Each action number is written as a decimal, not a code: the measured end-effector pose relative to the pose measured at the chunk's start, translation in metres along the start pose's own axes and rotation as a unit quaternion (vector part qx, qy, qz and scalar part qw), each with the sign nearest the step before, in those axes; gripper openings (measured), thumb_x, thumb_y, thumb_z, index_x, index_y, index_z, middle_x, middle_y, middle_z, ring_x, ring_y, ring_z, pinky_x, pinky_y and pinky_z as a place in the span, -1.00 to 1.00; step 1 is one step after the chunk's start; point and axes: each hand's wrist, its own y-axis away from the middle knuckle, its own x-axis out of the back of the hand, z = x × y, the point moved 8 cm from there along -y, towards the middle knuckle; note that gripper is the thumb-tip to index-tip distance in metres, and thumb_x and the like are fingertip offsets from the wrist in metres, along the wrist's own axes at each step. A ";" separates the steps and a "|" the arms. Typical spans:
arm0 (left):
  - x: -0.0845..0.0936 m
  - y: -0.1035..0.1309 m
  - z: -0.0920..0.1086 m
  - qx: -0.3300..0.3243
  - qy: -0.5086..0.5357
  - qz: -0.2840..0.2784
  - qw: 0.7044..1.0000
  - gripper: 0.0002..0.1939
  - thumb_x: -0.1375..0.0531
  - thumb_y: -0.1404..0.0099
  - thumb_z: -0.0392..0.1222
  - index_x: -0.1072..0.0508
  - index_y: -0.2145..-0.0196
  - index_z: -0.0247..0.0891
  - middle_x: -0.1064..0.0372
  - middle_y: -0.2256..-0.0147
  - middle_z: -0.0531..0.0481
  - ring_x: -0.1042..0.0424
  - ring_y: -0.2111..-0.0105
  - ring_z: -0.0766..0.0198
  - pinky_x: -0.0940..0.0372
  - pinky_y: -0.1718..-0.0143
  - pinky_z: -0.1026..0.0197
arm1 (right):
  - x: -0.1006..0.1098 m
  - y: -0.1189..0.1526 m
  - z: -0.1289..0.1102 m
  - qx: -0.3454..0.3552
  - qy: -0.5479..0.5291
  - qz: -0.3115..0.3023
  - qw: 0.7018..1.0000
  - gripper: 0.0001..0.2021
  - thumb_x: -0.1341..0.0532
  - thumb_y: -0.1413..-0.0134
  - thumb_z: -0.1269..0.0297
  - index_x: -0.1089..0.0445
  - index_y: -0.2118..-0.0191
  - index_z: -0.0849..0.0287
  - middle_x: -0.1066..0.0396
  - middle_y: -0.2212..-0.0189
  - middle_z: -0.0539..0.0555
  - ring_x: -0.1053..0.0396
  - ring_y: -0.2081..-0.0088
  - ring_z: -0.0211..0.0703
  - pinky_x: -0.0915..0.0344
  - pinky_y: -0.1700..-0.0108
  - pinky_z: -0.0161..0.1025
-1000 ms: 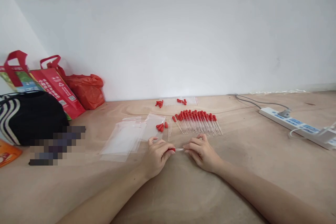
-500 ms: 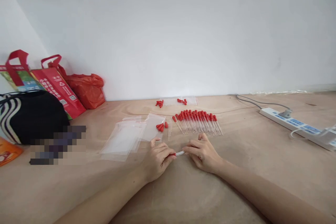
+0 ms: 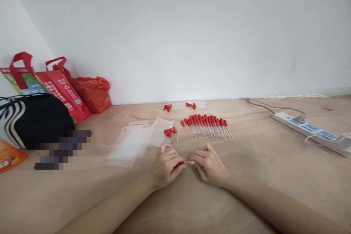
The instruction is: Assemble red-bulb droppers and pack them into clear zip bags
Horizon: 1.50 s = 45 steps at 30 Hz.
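Observation:
My left hand (image 3: pixel 168 168) pinches a red rubber bulb (image 3: pixel 179 164) between thumb and fingers. From the bulb's right end a clear glass tube (image 3: pixel 187 162) runs into the closed fingertips of my right hand (image 3: pixel 207 166); its far end is hidden there. Bulb and tube look like one dropper, lying level between the hands. Just beyond them is a row of droppers (image 3: pixel 207 124) with red bulbs pointing away from me. Left of that row are a few loose glass tubes (image 3: pixel 178 133) and several loose red bulbs (image 3: pixel 168 132).
Clear zip bags (image 3: pixel 128 146) lie left of my hands. At the wall are another clear bag (image 3: pixel 178 106) and more red bulbs (image 3: pixel 191 105). A power strip (image 3: pixel 307 128) with cables is on the right. Carrier bags (image 3: pixel 61 91) and a black bag (image 3: pixel 41 120) stand at left.
The hands have drawn a little closer, so less of the tube shows between them. More of the red bulb is visible in my left fingers. The view has shifted slightly.

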 end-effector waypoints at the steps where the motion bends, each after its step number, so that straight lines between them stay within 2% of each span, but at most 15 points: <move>1: 0.000 0.000 0.000 -0.003 -0.004 0.002 1.000 -0.79 0.02 -0.27 -0.23 -0.34 0.46 -0.25 -0.39 0.52 0.07 -0.33 0.46 0.32 0.05 0.06 0.04 | -0.001 0.000 0.000 -0.001 -0.002 -0.003 1.000 -0.74 0.07 -0.12 0.40 -0.30 0.47 0.21 -0.28 0.56 0.00 -0.10 0.54 -0.31 0.13 0.38 -0.25; 6: 0.003 -0.001 -0.002 -0.015 -0.026 0.006 1.000 -0.77 0.04 -0.30 -0.22 -0.35 0.43 -0.24 -0.40 0.50 0.07 -0.33 0.44 0.31 0.08 0.05 0.04 | -0.002 -0.003 -0.001 -0.004 -0.001 -0.019 1.000 -0.73 0.08 -0.15 0.39 -0.33 0.44 0.20 -0.29 0.56 0.01 -0.15 0.51 -0.31 0.11 0.38 -0.26; 10: 0.010 -0.003 -0.011 -0.004 -0.037 0.029 0.999 -0.82 0.00 -0.29 -0.22 -0.36 0.40 -0.21 -0.40 0.47 0.08 -0.34 0.40 0.30 0.12 0.05 0.05 | 0.003 -0.005 0.000 -0.030 0.020 -0.021 0.999 -0.80 0.00 -0.11 0.37 -0.37 0.36 0.16 -0.35 0.50 0.03 -0.21 0.44 -0.27 0.09 0.35 -0.24; 12: 0.014 -0.002 -0.020 0.027 -0.035 0.049 0.998 -0.90 -0.06 -0.25 -0.20 -0.35 0.31 -0.19 -0.41 0.37 0.05 -0.34 0.32 0.26 0.10 0.05 0.05 | 0.006 -0.005 0.005 -0.060 0.022 -0.017 0.998 -0.82 -0.03 -0.07 0.37 -0.38 0.35 0.12 -0.37 0.47 0.03 -0.24 0.39 -0.22 0.08 0.32 -0.23; 15: 0.020 0.004 -0.043 0.128 -0.026 0.077 0.988 -0.81 -0.12 -0.17 -0.16 -0.29 0.24 -0.23 -0.35 0.32 -0.02 -0.32 0.32 0.22 -0.10 0.19 0.12 | 0.009 -0.005 0.029 -0.153 -0.003 0.001 0.988 -0.82 -0.04 -0.05 0.35 -0.39 0.38 0.10 -0.41 0.46 0.02 -0.29 0.35 -0.20 0.03 0.31 -0.24; 17: 0.014 0.008 -0.054 0.182 0.002 0.035 0.983 -0.86 -0.11 -0.15 -0.15 -0.29 0.34 -0.25 -0.31 0.45 0.04 -0.29 0.44 0.26 -0.16 0.38 0.22 | 0.009 -0.007 0.052 -0.236 -0.029 0.023 0.971 -0.81 -0.03 -0.05 0.32 -0.39 0.39 0.11 -0.42 0.45 0.01 -0.32 0.39 -0.22 -0.02 0.33 -0.26; 20: 0.001 0.010 -0.057 0.196 0.040 -0.055 0.978 -0.85 -0.07 -0.17 -0.17 -0.28 0.51 -0.26 -0.23 0.59 0.11 -0.24 0.55 0.33 -0.13 0.50 0.30 | 0.005 -0.019 0.081 -0.334 -0.040 0.054 0.940 -0.82 -0.04 -0.02 0.29 -0.38 0.34 0.15 -0.44 0.45 0.03 -0.34 0.43 -0.21 -0.07 0.34 -0.28; 24: 0.000 0.010 -0.056 0.191 0.044 -0.067 0.978 -0.85 -0.07 -0.17 -0.19 -0.30 0.53 -0.26 -0.24 0.59 0.10 -0.24 0.54 0.33 -0.11 0.50 0.31 | -0.008 -0.044 0.097 -0.399 0.011 0.048 0.916 -0.84 -0.06 0.00 0.30 -0.34 0.31 0.18 -0.45 0.42 0.06 -0.37 0.33 -0.14 -0.06 0.26 -0.23; 31: -0.001 0.010 -0.056 0.186 0.054 -0.073 0.978 -0.87 -0.06 -0.17 -0.22 -0.30 0.50 -0.26 -0.24 0.58 0.10 -0.24 0.53 0.34 -0.11 0.49 0.31 | -0.029 -0.064 0.099 -0.441 0.093 -0.029 0.892 -0.81 -0.04 0.01 0.31 -0.33 0.31 0.25 -0.44 0.41 0.20 -0.37 0.28 -0.01 0.02 0.18 -0.12; 35: -0.001 0.010 -0.056 0.186 0.051 -0.072 0.978 -0.88 -0.07 -0.17 -0.22 -0.30 0.50 -0.26 -0.25 0.57 0.10 -0.24 0.53 0.34 -0.12 0.48 0.30 | -0.032 -0.063 0.102 -0.452 0.081 -0.043 0.887 -0.81 -0.05 0.02 0.28 -0.35 0.32 0.23 -0.45 0.40 0.20 -0.37 0.27 -0.02 0.02 0.18 -0.13; 39: -0.003 0.011 -0.056 0.188 0.055 -0.069 0.978 -0.89 -0.08 -0.16 -0.22 -0.31 0.50 -0.26 -0.25 0.57 0.10 -0.24 0.54 0.34 -0.13 0.49 0.31 | -0.031 -0.060 0.105 -0.452 0.084 -0.042 0.887 -0.75 -0.08 0.02 0.15 -0.35 0.32 0.23 -0.45 0.39 0.20 -0.37 0.26 0.00 0.02 0.17 -0.12; 42: 0.001 0.011 -0.063 0.204 0.060 -0.038 0.976 -0.90 -0.08 -0.16 -0.23 -0.32 0.48 -0.26 -0.29 0.52 0.08 -0.28 0.51 0.33 -0.17 0.47 0.31 | -0.029 -0.063 0.102 -0.437 0.081 -0.030 0.895 -0.71 -0.06 0.00 0.07 -0.36 0.35 0.19 -0.45 0.40 0.14 -0.37 0.27 -0.05 0.04 0.14 -0.11; 45: 0.013 0.008 -0.084 0.254 0.004 0.015 0.967 -0.94 -0.09 -0.15 -0.24 -0.33 0.44 -0.25 -0.34 0.43 0.04 -0.32 0.41 0.30 -0.20 0.38 0.30 | -0.032 -0.072 0.096 -0.419 0.072 -0.033 0.905 -0.73 -0.05 -0.01 0.10 -0.40 0.40 0.13 -0.46 0.36 0.09 -0.37 0.27 -0.11 0.08 0.11 -0.11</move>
